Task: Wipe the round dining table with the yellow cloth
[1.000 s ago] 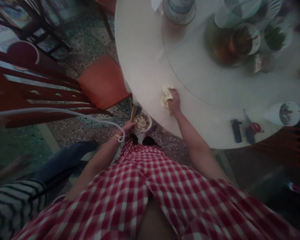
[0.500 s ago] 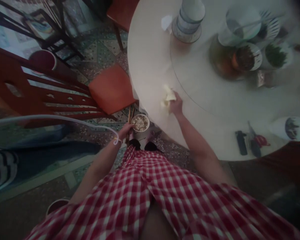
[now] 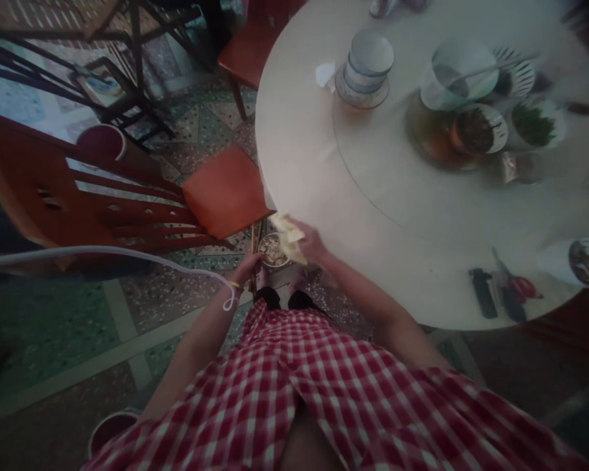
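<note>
Pale yellow cloth (image 3: 288,237), crumpled into a wad, is what we see first. It is bunched in the right hand (image 3: 314,246), whose fingers are curled closed around it. It lies right at the near left edge of the round white table (image 3: 294,150), with part of it hanging past the rim. Just beside and under it, off the table edge, is a small bowl (image 3: 272,251) with pale scraps inside. The left hand (image 3: 248,265) grips it from the left side, fingers wrapped shut (we cannot tell how many reach under it). The same hand pins a pair of chopsticks (image 3: 253,243) against the bowl's left rim.

A glass turntable (image 3: 373,190) covers the middle of the table. At the turntable's far left edge stands a stack of bowls (image 3: 370,64) on a plate. At its far right edge we see several dishes (image 3: 476,124), some holding dark or green food. Near the table's near right edge lie a black lighter-like object (image 3: 483,293) and something red (image 3: 524,288), too blurred to name. A small patterned bowl (image 3: 588,261) sits at the right rim.

Left of the table is a wooden chair with an orange seat (image 3: 226,191). A white cable (image 3: 127,252) crosses in front of it towards the left wrist, and a red checked garment (image 3: 324,392) fills the bottom.
</note>
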`<state>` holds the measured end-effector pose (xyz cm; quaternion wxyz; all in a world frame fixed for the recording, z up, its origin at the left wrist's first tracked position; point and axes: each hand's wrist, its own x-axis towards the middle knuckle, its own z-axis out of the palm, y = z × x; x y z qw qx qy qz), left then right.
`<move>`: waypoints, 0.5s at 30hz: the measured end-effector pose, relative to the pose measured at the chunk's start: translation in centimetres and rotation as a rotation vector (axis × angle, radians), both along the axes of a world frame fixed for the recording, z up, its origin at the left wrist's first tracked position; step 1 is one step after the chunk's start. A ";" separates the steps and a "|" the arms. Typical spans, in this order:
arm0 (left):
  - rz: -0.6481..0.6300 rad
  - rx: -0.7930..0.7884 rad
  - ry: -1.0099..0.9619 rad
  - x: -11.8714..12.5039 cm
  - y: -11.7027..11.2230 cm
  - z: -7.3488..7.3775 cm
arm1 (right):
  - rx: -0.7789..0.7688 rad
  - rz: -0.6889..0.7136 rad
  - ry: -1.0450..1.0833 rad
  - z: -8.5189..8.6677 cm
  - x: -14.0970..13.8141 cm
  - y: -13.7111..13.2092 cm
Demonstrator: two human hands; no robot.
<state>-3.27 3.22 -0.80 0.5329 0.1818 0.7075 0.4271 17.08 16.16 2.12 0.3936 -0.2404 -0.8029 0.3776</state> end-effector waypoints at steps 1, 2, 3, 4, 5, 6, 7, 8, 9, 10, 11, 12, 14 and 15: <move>0.007 0.002 -0.010 -0.1 0.0 0.0 | 0.010 -0.099 0.033 0.5 1.6 2.3; 0.017 0.003 -0.019 -0.2 0.0 -0.1 | 0.022 -0.188 0.037 0.8 2.9 5.0; 0.029 0.004 -0.028 -0.2 0.0 -0.1 | 0.030 -0.265 0.025 1.1 3.8 7.7; 0.039 0.005 -0.035 -0.3 0.0 -0.2 | 0.037 -0.322 -0.001 1.1 4.2 10.2; 0.047 0.005 -0.040 -0.2 0.0 -0.3 | 0.045 -0.363 -0.033 1.0 3.9 11.9; 0.053 0.005 -0.044 -0.2 0.0 -0.3 | 0.053 -0.381 -0.067 0.8 3.0 12.7; 0.055 0.003 -0.046 -0.1 0.0 -0.3 | 0.060 -0.370 -0.095 0.4 1.7 12.5; 0.056 0.000 -0.046 0.0 -0.1 -0.2 | 0.065 -0.324 -0.118 0.1 0.1 11.2; 0.056 -0.006 -0.042 0.1 -0.2 0.0 | 0.067 -0.255 -0.124 -0.3 -1.5 9.1; 0.054 -0.013 -0.037 0.2 -0.3 0.2 | 0.062 -0.158 -0.117 -0.5 -3.0 6.4; 0.049 -0.022 -0.030 0.3 -0.6 0.5 | 0.046 -0.053 -0.112 -0.7 -4.1 3.7; 0.039 -0.031 -0.021 0.3 -1.0 0.8 | 0.019 0.032 -0.103 -0.8 -4.5 1.2; 0.018 -0.045 -0.009 -0.1 -2.0 1.3 | -0.044 -0.012 -0.025 -1.2 -2.5 -2.2; 0.004 -0.049 -0.007 -0.5 -2.6 1.6 | -0.070 -0.135 0.022 -1.5 0.0 -2.9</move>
